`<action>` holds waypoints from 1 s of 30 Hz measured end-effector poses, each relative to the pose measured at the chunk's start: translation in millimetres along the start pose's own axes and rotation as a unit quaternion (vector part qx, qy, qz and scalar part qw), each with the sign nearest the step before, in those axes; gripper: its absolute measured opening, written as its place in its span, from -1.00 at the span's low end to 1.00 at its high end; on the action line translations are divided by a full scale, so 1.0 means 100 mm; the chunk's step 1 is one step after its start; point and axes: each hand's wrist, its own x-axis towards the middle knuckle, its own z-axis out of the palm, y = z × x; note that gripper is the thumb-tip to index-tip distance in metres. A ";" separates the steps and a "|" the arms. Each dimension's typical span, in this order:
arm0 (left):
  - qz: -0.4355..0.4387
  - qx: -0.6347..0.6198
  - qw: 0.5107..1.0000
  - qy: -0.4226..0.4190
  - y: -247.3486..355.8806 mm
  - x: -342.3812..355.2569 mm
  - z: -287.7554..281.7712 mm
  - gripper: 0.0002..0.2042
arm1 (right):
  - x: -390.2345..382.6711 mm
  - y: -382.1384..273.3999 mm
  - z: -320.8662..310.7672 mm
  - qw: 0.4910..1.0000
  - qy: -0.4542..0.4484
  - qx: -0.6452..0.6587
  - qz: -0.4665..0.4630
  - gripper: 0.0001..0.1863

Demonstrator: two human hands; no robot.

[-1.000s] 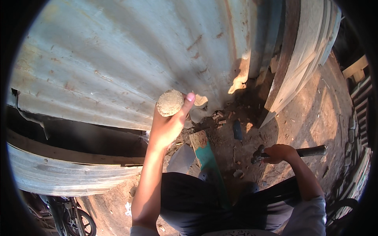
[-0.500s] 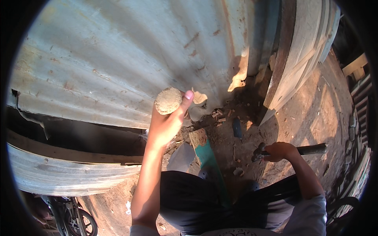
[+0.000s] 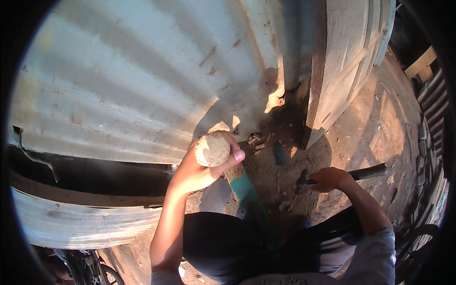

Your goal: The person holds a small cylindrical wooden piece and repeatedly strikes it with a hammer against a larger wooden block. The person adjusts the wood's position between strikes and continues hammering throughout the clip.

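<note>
Round pale wooden post end (image 3: pixel 212 149), rough and sawdust-coloured on its cut face, is what I am holding up in my left hand (image 3: pixel 199 168). My fingers are closing fully around the post just under the end, with the thumb (image 3: pixel 236 155) pressing on its right side, so the grip is firm. The post is standing near the middle of the scene, just in front of the grey corrugated metal sheet (image 3: pixel 133 85), above the reddish dirt ground (image 3: pixel 380 128).

My right hand (image 3: pixel 330 178) is gripping the dark-handled hammer (image 3: pixel 342 176) low on the right, fingers wrapped tight around the handle close to the head. The hammer is lying almost level and is well apart from the post.

I am judging that I am still at the positioning step, steadying the post before any strike. The next move is asking for a still left hand and for the hammer to come up and across to the post end, with my thumb kept clear.

A green-painted wooden plank (image 3: pixel 247 190) is lying near my knees, with small wood chips (image 3: pixel 259 140) beyond it. I am seeing no containers here, so nothing is held in any.
</note>
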 end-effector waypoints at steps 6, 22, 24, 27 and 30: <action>-0.020 -0.021 0.990 -0.140 -0.21 -0.10 0.18 -0.82 | -0.09 -0.05 0.02 1.000 0.018 0.008 0.005 -0.60; -0.001 -0.072 0.991 0.113 -2.15 -0.34 0.77 -0.85 | -0.39 0.09 0.40 0.992 0.105 0.066 0.035 -0.69; 0.007 -0.106 0.987 0.122 -2.20 -0.35 0.74 -0.86 | -0.37 0.05 0.37 0.992 0.099 0.064 0.037 -0.68; -0.007 -0.145 0.978 0.148 -2.17 -0.37 0.70 -0.86 | -0.36 -0.03 0.30 0.991 0.108 0.073 0.035 -0.66; -0.025 -0.135 0.977 0.161 -2.20 -0.43 0.72 -0.85 | -0.34 -0.12 0.25 0.987 0.137 0.083 0.013 -0.67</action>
